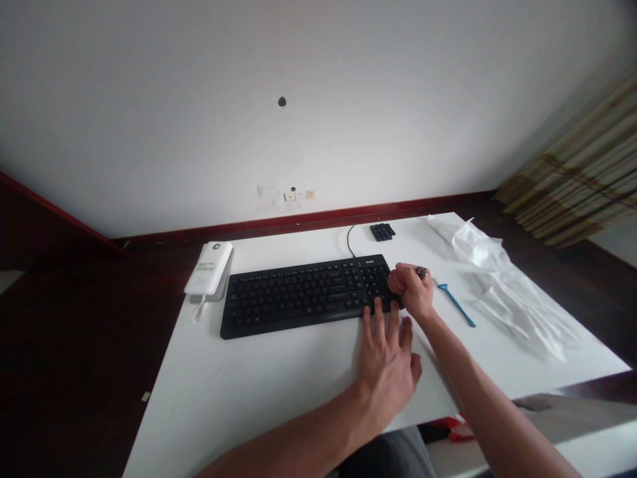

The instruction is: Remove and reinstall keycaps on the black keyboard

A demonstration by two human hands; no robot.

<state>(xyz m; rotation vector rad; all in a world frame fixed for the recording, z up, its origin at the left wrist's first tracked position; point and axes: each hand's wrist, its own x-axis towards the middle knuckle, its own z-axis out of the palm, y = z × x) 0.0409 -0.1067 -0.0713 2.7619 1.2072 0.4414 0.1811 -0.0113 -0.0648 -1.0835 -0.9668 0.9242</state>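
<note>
A black keyboard (pixel 298 295) lies slightly askew on the white table, its cable leaving the back edge. My left hand (pixel 388 362) rests palm down with fingers spread, the fingertips on the keyboard's front edge below the number pad. Closed in a fist, my right hand (pixel 413 289) is at the right end of the number pad. A small dark metallic end pokes out of the top of that fist; the rest of the object is hidden. Behind the keyboard sits a small group of black keycaps (pixel 382 232). To the right of my right hand lies a thin blue brush (pixel 456 304).
A white power bank (pixel 209 269) with a short white cable lies at the table's left edge. Crumpled white plastic bags (pixel 497 272) spread over the right side. The white table (pixel 239 392) stands near a wall with sockets; a striped curtain (pixel 582 179) hangs at right.
</note>
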